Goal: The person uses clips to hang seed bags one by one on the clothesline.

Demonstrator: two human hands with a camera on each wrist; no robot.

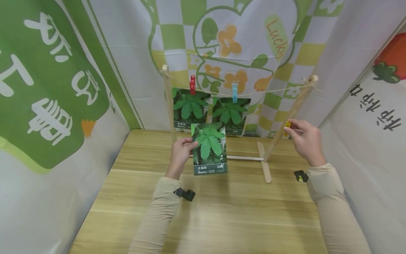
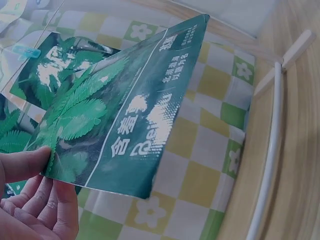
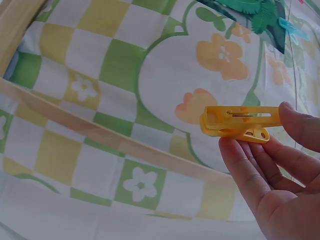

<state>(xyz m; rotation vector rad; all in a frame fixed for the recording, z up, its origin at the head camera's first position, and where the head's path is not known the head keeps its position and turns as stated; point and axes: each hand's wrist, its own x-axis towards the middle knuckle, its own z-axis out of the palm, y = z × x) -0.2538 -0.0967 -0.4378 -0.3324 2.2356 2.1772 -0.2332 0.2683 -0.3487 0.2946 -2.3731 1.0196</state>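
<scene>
My left hand (image 1: 182,155) pinches a green seed packet (image 1: 207,150) by its left edge, thumb over its front. The packet has a fern-like leaf picture and a dark band with white print; it is upright in front of the rack. A yellow clothespin (image 3: 240,120) sits between the thumb and fingers of my right hand (image 1: 306,141), beside the rack's right post. Behind, two matching packets hang from a string (image 1: 269,92): the left one (image 1: 190,107) under a red clothespin (image 1: 192,85), the right one (image 1: 231,113) under a light blue clothespin (image 1: 234,93).
The string runs between two wooden posts, left (image 1: 169,102) and right (image 1: 290,116), standing on a wooden table (image 1: 222,218). A white rod (image 1: 245,158) joins their feet low down. A checkered, flower-printed cloth (image 1: 171,38) hangs behind, and printed panels flank both sides.
</scene>
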